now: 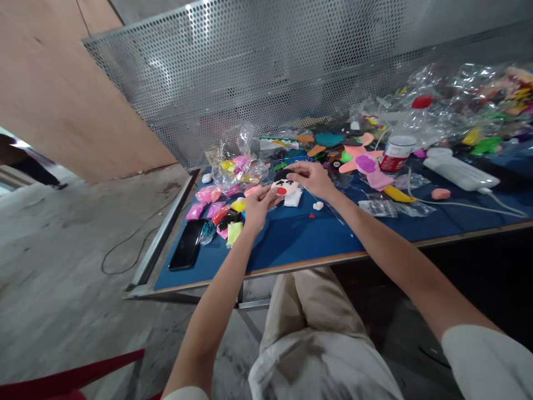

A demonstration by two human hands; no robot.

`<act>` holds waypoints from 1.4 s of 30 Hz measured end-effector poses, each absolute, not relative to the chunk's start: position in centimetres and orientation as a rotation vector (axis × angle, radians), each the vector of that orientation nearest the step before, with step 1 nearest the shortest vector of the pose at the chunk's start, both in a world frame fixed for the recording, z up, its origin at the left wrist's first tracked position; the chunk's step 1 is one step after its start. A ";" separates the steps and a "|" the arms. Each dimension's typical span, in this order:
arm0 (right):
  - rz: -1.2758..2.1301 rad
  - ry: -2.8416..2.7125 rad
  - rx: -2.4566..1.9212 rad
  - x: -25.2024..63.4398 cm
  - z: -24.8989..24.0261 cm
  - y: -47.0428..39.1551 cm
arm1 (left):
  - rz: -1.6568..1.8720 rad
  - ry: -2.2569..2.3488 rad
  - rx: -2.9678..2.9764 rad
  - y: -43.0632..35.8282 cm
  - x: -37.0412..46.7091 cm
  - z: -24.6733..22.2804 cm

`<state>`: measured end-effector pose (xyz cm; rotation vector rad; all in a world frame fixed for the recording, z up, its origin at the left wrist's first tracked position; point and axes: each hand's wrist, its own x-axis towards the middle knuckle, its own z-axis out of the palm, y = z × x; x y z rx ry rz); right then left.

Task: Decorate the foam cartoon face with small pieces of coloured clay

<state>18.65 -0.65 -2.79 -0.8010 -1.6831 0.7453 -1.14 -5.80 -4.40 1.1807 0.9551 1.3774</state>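
A flat clay face [285, 190] with black hair, thick brows and a red mouth is held just above the blue table. My left hand [261, 204] grips its lower left edge, thumb on the front. The fingers and thumb of my right hand [311, 176] close on its upper right side, by the hair and brow. Below the face shows a white clay piece [293, 198]. Nearer me lie a small white lump [318, 205] and a tiny red bit [312, 216].
Bagged coloured clay [220, 214] and a black phone [187, 244] lie at left. To the right are a pink clay figure [368, 166], a red-and-white tub [396, 154], a clear bottle [416, 119] and a white power bank [462, 171] with cable. Perforated metal [250, 66] stands behind.
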 end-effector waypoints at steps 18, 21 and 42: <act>0.720 -1.676 -0.810 18.6 -2.6 -0.9 | 1.351 1.046 1.230 -5.8 -1.3 -4.4; 0.750 -1.648 -0.813 18.7 -2.6 -0.7 | 1.322 1.060 1.273 -5.8 -1.4 -4.3; 1.162 -1.442 -0.728 16.9 -5.1 0.1 | 1.462 1.033 1.215 -3.5 -2.7 -5.6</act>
